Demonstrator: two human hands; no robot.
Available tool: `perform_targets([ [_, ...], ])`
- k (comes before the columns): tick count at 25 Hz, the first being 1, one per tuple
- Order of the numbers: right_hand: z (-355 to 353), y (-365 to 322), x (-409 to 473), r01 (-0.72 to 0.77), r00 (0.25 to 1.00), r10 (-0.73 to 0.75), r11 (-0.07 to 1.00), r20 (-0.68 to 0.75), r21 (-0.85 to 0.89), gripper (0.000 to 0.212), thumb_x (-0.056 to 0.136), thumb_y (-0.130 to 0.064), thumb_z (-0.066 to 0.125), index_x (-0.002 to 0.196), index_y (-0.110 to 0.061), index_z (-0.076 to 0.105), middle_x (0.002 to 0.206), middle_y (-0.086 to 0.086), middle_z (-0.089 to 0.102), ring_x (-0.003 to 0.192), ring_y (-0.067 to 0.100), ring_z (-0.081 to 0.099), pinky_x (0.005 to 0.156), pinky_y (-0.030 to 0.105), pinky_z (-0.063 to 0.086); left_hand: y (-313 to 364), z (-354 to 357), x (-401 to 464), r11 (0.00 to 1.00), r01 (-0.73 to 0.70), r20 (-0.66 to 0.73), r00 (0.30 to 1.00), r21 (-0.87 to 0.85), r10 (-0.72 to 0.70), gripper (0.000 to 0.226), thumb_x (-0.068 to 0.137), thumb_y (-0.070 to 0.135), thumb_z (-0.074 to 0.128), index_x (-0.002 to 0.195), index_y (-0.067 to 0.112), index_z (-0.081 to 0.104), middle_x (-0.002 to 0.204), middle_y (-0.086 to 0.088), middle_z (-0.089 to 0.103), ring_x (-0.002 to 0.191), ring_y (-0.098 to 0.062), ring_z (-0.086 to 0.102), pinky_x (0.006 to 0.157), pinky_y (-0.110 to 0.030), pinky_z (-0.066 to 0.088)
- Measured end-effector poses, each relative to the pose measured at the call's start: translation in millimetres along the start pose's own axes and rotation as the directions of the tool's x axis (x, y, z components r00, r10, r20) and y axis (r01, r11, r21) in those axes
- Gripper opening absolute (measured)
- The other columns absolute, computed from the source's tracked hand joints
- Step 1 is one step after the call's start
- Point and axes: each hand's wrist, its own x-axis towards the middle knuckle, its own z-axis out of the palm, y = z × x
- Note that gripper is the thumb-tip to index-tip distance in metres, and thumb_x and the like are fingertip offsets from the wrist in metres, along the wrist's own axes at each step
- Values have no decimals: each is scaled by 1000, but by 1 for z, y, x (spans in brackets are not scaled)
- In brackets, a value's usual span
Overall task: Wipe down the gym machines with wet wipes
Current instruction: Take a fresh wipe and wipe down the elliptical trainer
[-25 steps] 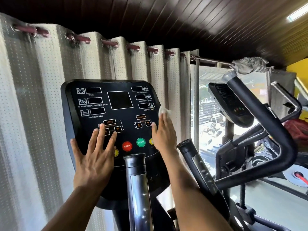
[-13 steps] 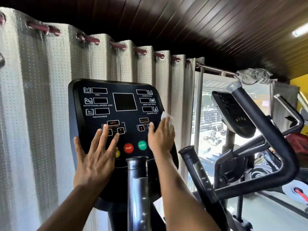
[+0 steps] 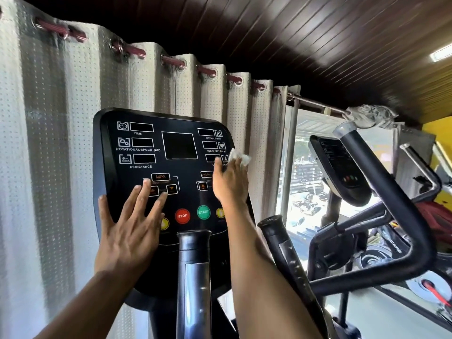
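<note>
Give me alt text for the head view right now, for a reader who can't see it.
A right hand presses a crumpled white wet wipe flat against the right edge of a black exercise-machine console panel, while the left hand rests spread on its lower left. Pale dotted curtains hang behind.

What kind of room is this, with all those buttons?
Most likely a gym. The black console has TIME, RESISTANCE and START and STOP buttons, there are padded machine handles, and a second exercise machine stands beside it.

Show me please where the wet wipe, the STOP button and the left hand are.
wet wipe (image 3: 241, 157), head view, white edge above the fingertips.
STOP button (image 3: 182, 216), head view, red face.
left hand (image 3: 129, 231), head view, back of the hand.
</note>
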Motion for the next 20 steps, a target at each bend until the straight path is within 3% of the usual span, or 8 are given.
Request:
perform_targets([
  [4, -26, 67, -104, -120, 992, 128, 936, -3, 331, 71, 103, -54, 35, 158, -9, 35, 160, 13, 40, 147, 29, 39, 120, 46, 32, 0, 2, -1, 999, 40, 73, 997, -25, -39, 62, 101, 35, 37, 162, 29, 29, 173, -6, 10, 158, -24, 18, 122, -68, -4],
  [6, -36, 87, -157, -115, 980, 172, 894, -95, 434, 70, 95, -61, 38, 143, -13, 57, 136, 5, 62, 126, 20, 58, 107, 37, 46, -1, 0, 3, 999, 38, 105, 994, -34, -34, 60, 102, 36, 37, 161, 29, 30, 173, -5, 11, 158, -23, 18, 122, -67, -4],
  [9, -29, 111, -214, -168, 945, 277, 867, -173, 468, 27, 100, -40, 60, 117, -22, 71, 107, -4, 73, 98, 10, 70, 85, 27, 56, 4, -15, -2, 957, 180, 130, 980, -226, -153, 52, 106, 31, 34, 157, 26, 37, 172, -6, 17, 157, -25, 21, 125, -62, 4],
  [12, -19, 102, -245, -355, 922, 375, 706, 102, 612, 6, 92, -3, 69, 96, -7, 71, 85, 5, 73, 74, 17, 72, 67, 31, 61, 28, -37, -57, 741, 361, 144, 929, -567, -342, 45, 111, 21, 33, 155, 18, 37, 171, -12, 15, 157, -31, 18, 125, -56, 20],
  [14, -27, 88, -263, -447, 894, 287, 613, 344, 652, 2, 91, 3, 69, 91, 1, 69, 77, 8, 70, 61, 10, 69, 56, 26, 58, 48, -60, -118, 611, 389, 208, 914, -690, -348, 46, 110, 26, 37, 155, 22, 35, 171, -4, 16, 158, -20, 18, 125, -38, 22],
  [16, -32, 84, -292, -449, 883, 230, 665, 409, 597, 5, 92, -2, 71, 87, -1, 70, 69, 3, 68, 57, 5, 65, 53, 21, 54, 55, -89, -192, 536, 492, 329, 867, -686, -375, 47, 108, 38, 38, 154, 33, 34, 166, 7, 28, 152, -8, 28, 120, -20, 22],
  [17, -36, 87, -310, -463, 874, 236, 669, 424, 582, 7, 91, -7, 73, 86, -3, 70, 67, 1, 68, 60, 8, 65, 53, 20, 53, 54, -102, -230, 507, 552, 385, 831, -663, -401, 45, 107, 41, 39, 152, 37, 35, 161, 11, 37, 147, -5, 36, 118, -19, 26],
  [20, -41, 108, -404, -607, 769, 352, 664, 534, 437, 8, 90, -13, 72, 87, -7, 66, 66, 1, 65, 65, 11, 70, 55, 16, 51, 42, -148, -348, 450, 749, 621, 659, -487, -424, 40, 105, 30, 55, 144, 34, 50, 137, 22, 62, 121, 3, 62, 104, -35, 52],
])
